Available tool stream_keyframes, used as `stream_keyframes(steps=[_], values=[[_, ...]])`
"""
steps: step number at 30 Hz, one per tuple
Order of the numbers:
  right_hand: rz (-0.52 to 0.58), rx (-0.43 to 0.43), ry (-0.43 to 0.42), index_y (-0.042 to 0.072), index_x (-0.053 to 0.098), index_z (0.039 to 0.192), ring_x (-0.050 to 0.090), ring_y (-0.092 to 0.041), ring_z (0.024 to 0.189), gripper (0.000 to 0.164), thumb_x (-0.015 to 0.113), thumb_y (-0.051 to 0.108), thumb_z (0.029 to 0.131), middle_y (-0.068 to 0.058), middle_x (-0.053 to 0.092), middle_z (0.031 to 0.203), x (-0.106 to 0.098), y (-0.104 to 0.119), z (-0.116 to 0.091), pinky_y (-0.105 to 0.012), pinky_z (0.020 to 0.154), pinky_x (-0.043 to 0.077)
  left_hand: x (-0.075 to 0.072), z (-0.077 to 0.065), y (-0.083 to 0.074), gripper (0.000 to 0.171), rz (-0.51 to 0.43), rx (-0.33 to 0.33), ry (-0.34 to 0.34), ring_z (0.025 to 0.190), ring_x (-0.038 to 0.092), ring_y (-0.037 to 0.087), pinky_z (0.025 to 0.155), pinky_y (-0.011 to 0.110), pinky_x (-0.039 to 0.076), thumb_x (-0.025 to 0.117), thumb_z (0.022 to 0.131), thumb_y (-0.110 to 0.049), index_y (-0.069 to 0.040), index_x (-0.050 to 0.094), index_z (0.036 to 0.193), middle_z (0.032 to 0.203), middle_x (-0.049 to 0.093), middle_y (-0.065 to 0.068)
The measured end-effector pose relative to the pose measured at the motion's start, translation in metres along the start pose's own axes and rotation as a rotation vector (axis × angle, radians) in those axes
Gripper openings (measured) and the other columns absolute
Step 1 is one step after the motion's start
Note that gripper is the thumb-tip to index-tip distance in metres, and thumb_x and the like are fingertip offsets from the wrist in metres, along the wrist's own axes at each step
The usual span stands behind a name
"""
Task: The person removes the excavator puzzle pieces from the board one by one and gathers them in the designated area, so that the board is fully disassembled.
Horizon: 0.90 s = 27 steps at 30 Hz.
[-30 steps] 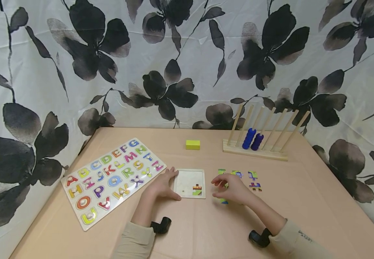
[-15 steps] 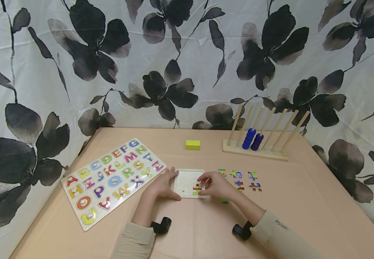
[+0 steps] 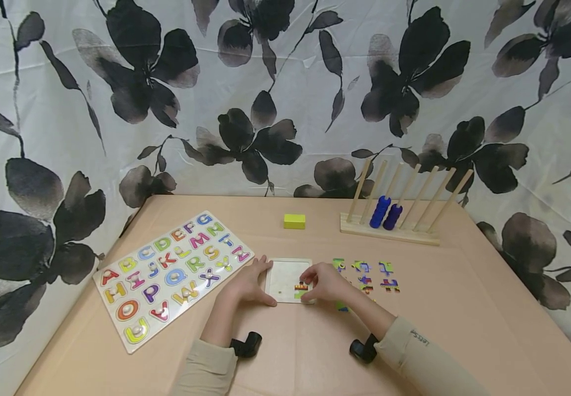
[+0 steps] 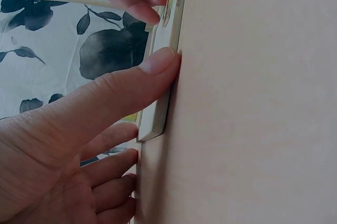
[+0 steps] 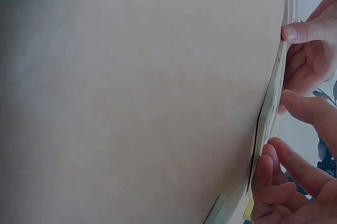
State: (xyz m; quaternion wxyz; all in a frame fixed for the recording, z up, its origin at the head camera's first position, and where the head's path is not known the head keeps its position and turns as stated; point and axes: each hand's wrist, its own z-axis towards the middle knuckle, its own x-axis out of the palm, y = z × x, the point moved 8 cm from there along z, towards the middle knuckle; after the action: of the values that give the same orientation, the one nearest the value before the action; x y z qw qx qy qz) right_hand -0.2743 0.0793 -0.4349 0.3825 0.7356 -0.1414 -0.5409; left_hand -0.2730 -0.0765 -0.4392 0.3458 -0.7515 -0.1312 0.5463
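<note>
My left hand point(image 3: 247, 282) holds a small white puzzle tray point(image 3: 282, 278) at its left side. In the left wrist view the thumb point(image 4: 157, 62) presses the tray's near edge, while the fingers lie along the adjoining side. Inside the tray's lower right corner lies a puzzle piece point(image 3: 301, 287) with red, black and green print. My right hand point(image 3: 328, 284) is over the tray's right edge, close around that piece. Its thumb and index finger stand apart in the right wrist view. Contact between those fingertips and the piece is unclear.
Several loose puzzle pieces point(image 3: 365, 281) lie right of the tray. An alphabet board point(image 3: 201, 294) lies at the left. A yellow block point(image 3: 294, 221) and a wooden peg rack point(image 3: 389, 233) with blue rings point(image 3: 380, 212) stand at the back. Floral cloth point(image 3: 245, 137) hangs behind.
My right hand has moved left from the loose pieces to the tray's right side, then shifted slightly further left. My left hand and the tray have stayed in place.
</note>
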Motion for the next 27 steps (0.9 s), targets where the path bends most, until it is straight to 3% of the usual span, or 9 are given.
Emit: stream_keyframes(steps=[13,27], values=[[-0.069,-0.045,0.022,-0.001,0.064,0.086,0.046,-0.013,0.067,0.033,0.083,0.007,0.060,-0.003,0.056,0.075,0.0046,0.0080,-0.0005,-0.022,0.059,0.040,0.0023,-0.0013,0.0034,0.094,-0.006,-0.019,0.003,0.136,0.014,0.035,0.110,0.045,0.018,0.087,0.058,-0.022,0.000,0.040,0.136,0.148,0.023,0.017],[-0.053,-0.052,0.003,0.002,0.060,0.083,0.044,-0.013,0.064,0.034,0.084,0.005,0.059,-0.004,0.053,0.072,0.0037,0.0063,0.0014,-0.021,0.054,0.038,0.0003,-0.0006,0.0005,0.093,-0.006,-0.011,-0.002,0.136,0.014,0.036,0.109,0.047,0.018,0.087,0.058,-0.021,-0.001,0.041,0.136,0.148,0.024,0.017]])
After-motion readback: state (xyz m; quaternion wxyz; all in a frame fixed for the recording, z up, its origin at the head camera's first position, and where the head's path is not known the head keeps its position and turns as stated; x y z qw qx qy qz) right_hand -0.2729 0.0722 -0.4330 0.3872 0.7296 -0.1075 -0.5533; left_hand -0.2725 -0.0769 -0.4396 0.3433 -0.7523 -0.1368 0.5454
